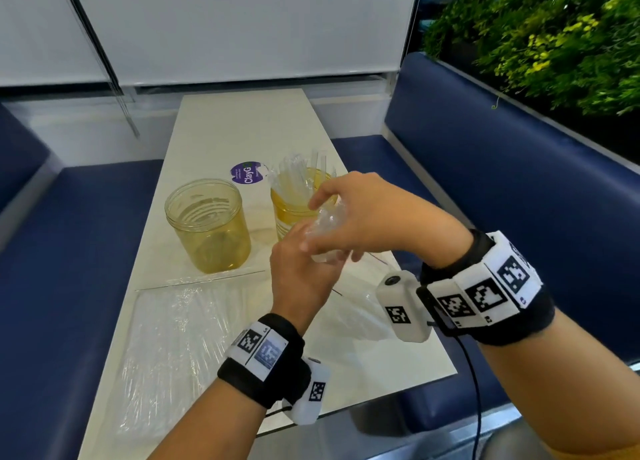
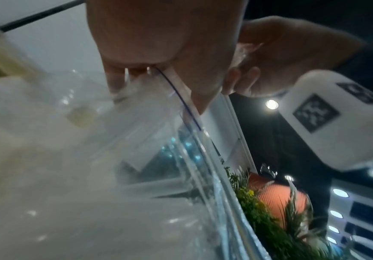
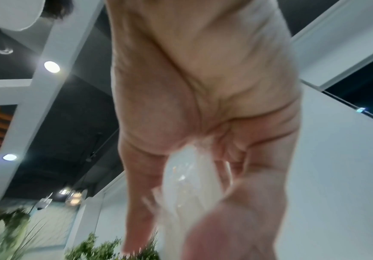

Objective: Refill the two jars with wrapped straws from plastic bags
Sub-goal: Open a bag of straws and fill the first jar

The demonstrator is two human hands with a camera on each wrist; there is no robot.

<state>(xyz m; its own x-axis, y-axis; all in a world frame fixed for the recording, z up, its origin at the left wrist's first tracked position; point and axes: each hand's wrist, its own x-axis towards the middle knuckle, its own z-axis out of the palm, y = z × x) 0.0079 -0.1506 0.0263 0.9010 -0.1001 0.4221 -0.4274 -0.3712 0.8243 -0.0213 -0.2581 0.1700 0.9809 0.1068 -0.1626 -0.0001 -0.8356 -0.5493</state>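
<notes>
Two yellow-tinted clear jars stand mid-table. The left jar (image 1: 207, 224) holds no straws. The right jar (image 1: 294, 217) has wrapped straws (image 1: 294, 175) sticking out of its mouth. In front of the right jar both hands meet on a crumpled clear plastic bag (image 1: 325, 232). My left hand (image 1: 304, 248) grips it from below, and my right hand (image 1: 323, 213) curls over it from above. In the left wrist view my fingers (image 2: 118, 82) pinch the plastic bag (image 2: 149, 123) near its zip edge. The right wrist view shows the bunched plastic bag (image 3: 187, 176) against my palm.
Another clear plastic bag (image 1: 173, 338) lies flat on the near left of the white table (image 1: 249, 123), with more clear plastic (image 1: 360, 307) under my right wrist. A purple sticker (image 1: 247, 174) sits behind the jars. Blue benches (image 1: 519, 168) flank the table, and plants (image 1: 554, 37) stand at the far right.
</notes>
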